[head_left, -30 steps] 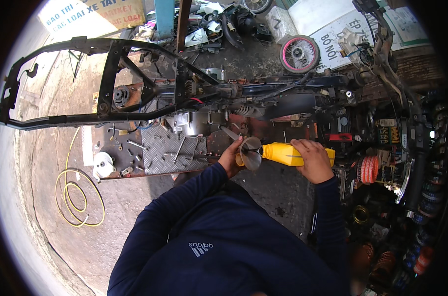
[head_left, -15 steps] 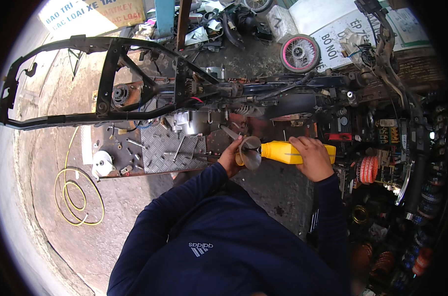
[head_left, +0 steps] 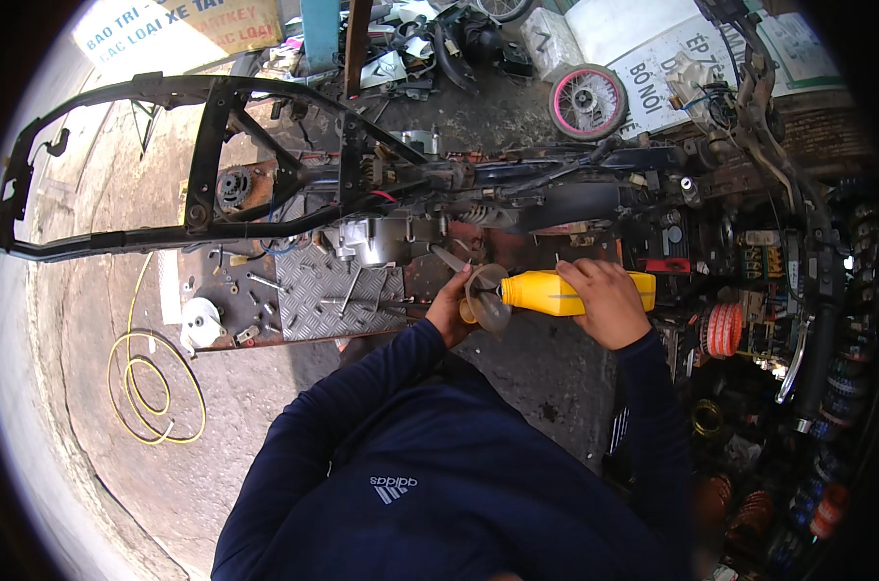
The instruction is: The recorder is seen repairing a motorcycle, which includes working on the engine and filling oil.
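- The person's left hand (head_left: pixel 449 308) is grasping the funnel (head_left: pixel 488 297) from its near left side, fingers wrapped round by the cone.
- The right hand (head_left: pixel 609 302) is grasping the bottle (head_left: pixel 536 292), yellow, from above, fingers over its body.
- The bottle is tipped nearly flat, its neck pointing left into the mouth of the funnel; from here I can't tell whether the two touch.
- The funnel leans, its wide end toward the bottle and its stem running up and left to the side of the engine (head_left: pixel 376 240). Whether the tip sits inside, I can't tell.
- A small yellow piece (head_left: pixel 467 313) shows between the left hand and the funnel, too hidden to name.
- The engine sits under the bare black frame (head_left: pixel 207 155), which stretches across in front of the person.
- Below it, the worktop (head_left: pixel 425 289) carries a ridged metal plate (head_left: pixel 308 276), with a scatter of tools and bolts on and beside it, and a white round part (head_left: pixel 202 322) at its left corner.
- A yellow hose (head_left: pixel 154 443) lies coiled on the floor, left.
- Beyond the frame stands a pink-rimmed wheel (head_left: pixel 588 102).
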The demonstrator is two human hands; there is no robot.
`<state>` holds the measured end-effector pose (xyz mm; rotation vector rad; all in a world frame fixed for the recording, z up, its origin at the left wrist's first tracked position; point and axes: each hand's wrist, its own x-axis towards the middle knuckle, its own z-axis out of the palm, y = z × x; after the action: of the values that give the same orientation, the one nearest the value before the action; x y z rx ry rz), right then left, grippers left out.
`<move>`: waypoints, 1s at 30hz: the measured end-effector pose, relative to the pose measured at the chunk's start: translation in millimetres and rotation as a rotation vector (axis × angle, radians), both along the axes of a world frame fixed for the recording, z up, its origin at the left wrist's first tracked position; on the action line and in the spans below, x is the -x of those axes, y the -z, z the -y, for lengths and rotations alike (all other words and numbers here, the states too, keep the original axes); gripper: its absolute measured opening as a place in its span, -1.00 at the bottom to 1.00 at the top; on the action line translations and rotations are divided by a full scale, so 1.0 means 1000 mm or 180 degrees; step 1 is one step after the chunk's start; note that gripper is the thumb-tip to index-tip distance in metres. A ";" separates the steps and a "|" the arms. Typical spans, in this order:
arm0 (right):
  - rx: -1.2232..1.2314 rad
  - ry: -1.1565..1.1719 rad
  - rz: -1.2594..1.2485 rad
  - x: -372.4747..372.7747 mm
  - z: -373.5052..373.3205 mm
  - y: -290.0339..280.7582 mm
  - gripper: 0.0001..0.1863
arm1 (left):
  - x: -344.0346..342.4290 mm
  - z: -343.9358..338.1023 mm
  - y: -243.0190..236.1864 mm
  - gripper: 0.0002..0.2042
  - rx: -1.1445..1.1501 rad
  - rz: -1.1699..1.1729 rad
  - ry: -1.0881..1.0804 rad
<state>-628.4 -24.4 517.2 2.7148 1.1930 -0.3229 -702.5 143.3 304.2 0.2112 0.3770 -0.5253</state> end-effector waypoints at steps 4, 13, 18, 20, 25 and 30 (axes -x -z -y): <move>0.0131 -0.0029 -0.0019 -0.002 -0.003 0.000 -0.35 | 0.000 -0.001 -0.003 -0.40 -0.0022 0.0137 -0.0047; 0.0430 0.0136 -0.0188 -0.007 -0.013 -0.004 -0.27 | -0.001 0.000 0.002 -0.46 0.0165 0.0070 -0.0079; 0.0493 0.0023 -0.0102 -0.011 -0.020 -0.007 -0.28 | -0.002 0.001 0.000 -0.45 0.0128 -0.0103 -0.0079; 0.0524 -0.0029 -0.0075 -0.012 -0.023 -0.008 -0.29 | -0.002 0.000 -0.001 -0.46 0.0139 0.0027 -0.0080; 0.0652 -0.0053 -0.0131 -0.016 -0.029 -0.009 -0.30 | -0.003 0.001 0.002 -0.46 0.0108 0.0048 -0.0099; 0.0708 -0.0112 -0.0077 -0.019 -0.036 -0.011 -0.30 | -0.005 0.002 0.008 -0.47 0.0022 -0.0166 -0.0006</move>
<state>-609.0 11.1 528.4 2.5036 1.1355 -0.4559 -697.1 141.1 296.1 0.1908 0.4260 -0.5311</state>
